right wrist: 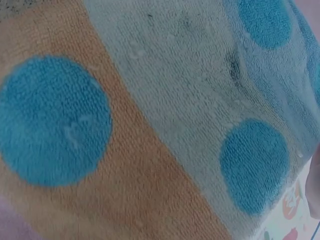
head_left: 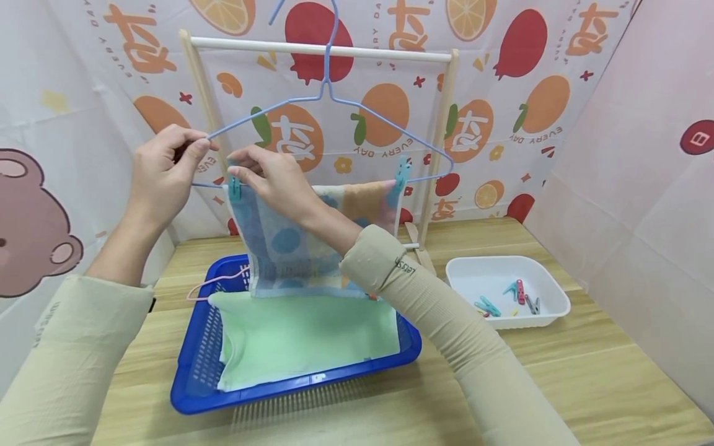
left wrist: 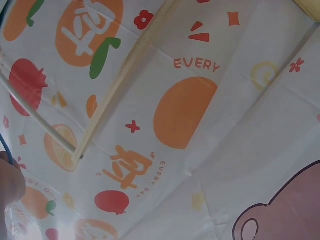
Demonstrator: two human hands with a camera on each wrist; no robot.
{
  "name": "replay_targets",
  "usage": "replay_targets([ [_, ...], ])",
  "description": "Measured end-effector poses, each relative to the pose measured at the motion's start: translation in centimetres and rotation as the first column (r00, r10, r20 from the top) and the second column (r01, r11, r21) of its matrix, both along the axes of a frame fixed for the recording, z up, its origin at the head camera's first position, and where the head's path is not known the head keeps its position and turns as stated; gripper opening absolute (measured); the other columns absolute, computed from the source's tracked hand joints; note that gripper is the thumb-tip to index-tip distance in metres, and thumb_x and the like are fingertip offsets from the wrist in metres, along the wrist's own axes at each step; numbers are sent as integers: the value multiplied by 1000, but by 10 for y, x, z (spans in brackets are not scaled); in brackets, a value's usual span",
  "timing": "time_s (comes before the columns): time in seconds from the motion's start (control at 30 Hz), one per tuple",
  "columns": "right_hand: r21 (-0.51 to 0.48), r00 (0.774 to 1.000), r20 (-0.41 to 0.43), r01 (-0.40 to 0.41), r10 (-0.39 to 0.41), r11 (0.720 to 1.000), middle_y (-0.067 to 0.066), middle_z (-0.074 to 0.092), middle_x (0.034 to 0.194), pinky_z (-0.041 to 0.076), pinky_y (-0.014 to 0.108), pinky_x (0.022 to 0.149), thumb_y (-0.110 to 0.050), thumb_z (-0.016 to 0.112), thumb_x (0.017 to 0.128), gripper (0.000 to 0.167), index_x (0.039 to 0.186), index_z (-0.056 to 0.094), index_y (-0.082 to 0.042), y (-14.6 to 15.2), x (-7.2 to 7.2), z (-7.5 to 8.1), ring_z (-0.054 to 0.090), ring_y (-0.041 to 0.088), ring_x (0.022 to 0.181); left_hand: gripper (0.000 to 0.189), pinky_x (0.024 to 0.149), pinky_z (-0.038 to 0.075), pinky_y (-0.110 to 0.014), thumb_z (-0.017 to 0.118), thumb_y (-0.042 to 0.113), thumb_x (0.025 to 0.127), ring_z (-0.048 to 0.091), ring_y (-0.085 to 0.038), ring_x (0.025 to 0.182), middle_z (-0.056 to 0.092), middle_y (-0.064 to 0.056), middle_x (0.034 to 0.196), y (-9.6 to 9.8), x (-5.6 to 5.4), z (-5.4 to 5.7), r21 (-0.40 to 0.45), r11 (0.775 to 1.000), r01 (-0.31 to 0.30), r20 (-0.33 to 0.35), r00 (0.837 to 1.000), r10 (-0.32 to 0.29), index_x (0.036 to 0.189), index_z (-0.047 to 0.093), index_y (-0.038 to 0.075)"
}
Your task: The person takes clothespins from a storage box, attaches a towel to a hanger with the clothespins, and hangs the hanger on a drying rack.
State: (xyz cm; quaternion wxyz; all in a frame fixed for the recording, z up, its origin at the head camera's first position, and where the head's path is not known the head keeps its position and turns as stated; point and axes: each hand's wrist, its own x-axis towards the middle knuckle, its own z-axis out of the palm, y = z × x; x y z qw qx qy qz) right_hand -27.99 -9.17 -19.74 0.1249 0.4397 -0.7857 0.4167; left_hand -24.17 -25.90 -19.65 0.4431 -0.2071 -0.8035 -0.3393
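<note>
Thumb and fingers of my left hand point(head_left: 163, 170) pinch the left end of a blue wire hanger point(head_left: 326, 69), held up in front of the rack. A small towel point(head_left: 284, 260) with blue dots and coloured stripes hangs from the hanger's lower bar. At its left top corner, my right hand point(head_left: 281, 183) pinches a teal clothespin point(head_left: 235, 189). Another teal clothespin point(head_left: 401, 174) sits on the right top corner. The dotted towel point(right wrist: 170, 100) fills most of the right wrist view. Only part of the left hand point(left wrist: 11, 185) shows in the left wrist view.
Below, a blue basket point(head_left: 184, 387) holds a light green cloth point(head_left: 312, 331) and a pink hanger point(head_left: 203, 286). A wooden rack with a white bar point(head_left: 318, 48) stands behind. At right, a white tray point(head_left: 549, 282) contains several clothespins point(head_left: 520, 291).
</note>
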Motion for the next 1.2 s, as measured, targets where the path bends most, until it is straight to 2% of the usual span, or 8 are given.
replay_targets([
  [0.43, -2, 999, 53, -5, 5, 1000, 3, 59, 117, 39, 9, 80, -22, 57, 92, 40, 127, 52, -5, 7, -2, -6, 55, 0, 98, 15, 61, 33, -14, 54, 2, 92, 43, 1, 68, 52, 21, 85, -2, -4, -4, -6, 1000, -3, -5, 1000, 3, 95, 63, -9],
  [0.57, -174, 994, -112, -38, 19, 984, 8, 62, 109, 40, 12, 82, -13, 60, 90, 30, 116, 58, 1, 22, -4, -10, 57, 3, 95, 17, 61, 33, -16, 54, 5, 92, 43, -2, 69, 53, 21, 86, -4, -3, -4, 16, 1000, -2, 21, 1000, 2, 97, 63, -9],
  [0.63, -291, 956, -292, -93, 4, 952, 11, 64, 101, 43, 15, 80, -6, 61, 89, 21, 107, 62, 5, 36, -7, -10, 58, 8, 90, 18, 61, 32, -16, 53, 5, 93, 44, -3, 69, 54, 21, 86, -4, -2, -5, 28, 1000, -5, 37, 999, 4, 98, 62, -9],
  [0.73, -427, 816, -568, -183, -106, 885, 19, 64, 88, 46, 20, 75, 10, 60, 83, 11, 93, 62, 12, 64, 0, 1, 59, 19, 78, 18, 60, 31, -17, 53, 6, 93, 44, -4, 69, 55, 21, 86, -6, -3, -6, 44, 999, -3, 47, 999, 1, 98, 61, -10],
  [0.8, -492, 736, -642, -182, -214, 851, 20, 63, 85, 46, 23, 74, 14, 60, 81, 10, 90, 62, 13, 87, -2, 9, 57, 23, 75, 19, 60, 31, -17, 53, 6, 93, 44, -4, 69, 55, 20, 86, -6, -3, -6, 49, 999, 1, 45, 999, -4, 98, 61, -10],
  [0.87, -547, 711, -631, -122, -311, 828, 19, 63, 85, 46, 26, 75, 14, 60, 79, 11, 90, 62, 12, 112, -5, 16, 56, 26, 78, 20, 59, 30, -19, 53, 8, 93, 43, -6, 68, 56, 18, 85, -6, -3, -6, 54, 998, 7, 39, 999, -9, 97, 61, -10],
  [1.07, -468, 842, -296, 285, -452, 836, 5, 65, 99, 38, 24, 84, -9, 63, 87, 17, 102, 66, -1, 182, -29, 18, 54, 16, 95, 18, 62, 31, -21, 52, 13, 94, 44, -8, 71, 59, 8, 88, -7, 0, -7, 83, 997, 4, 60, 998, -9, 97, 64, 0],
  [1.2, -264, 940, -23, 323, -341, 909, 9, 63, 95, 42, 23, 73, -17, 59, 91, 23, 107, 64, -2, 208, -33, 12, 55, 14, 85, 18, 62, 32, -21, 53, 13, 94, 44, -8, 71, 59, 7, 88, -8, 1, -8, 90, 996, 2, 66, 998, -8, 98, 64, -1],
])
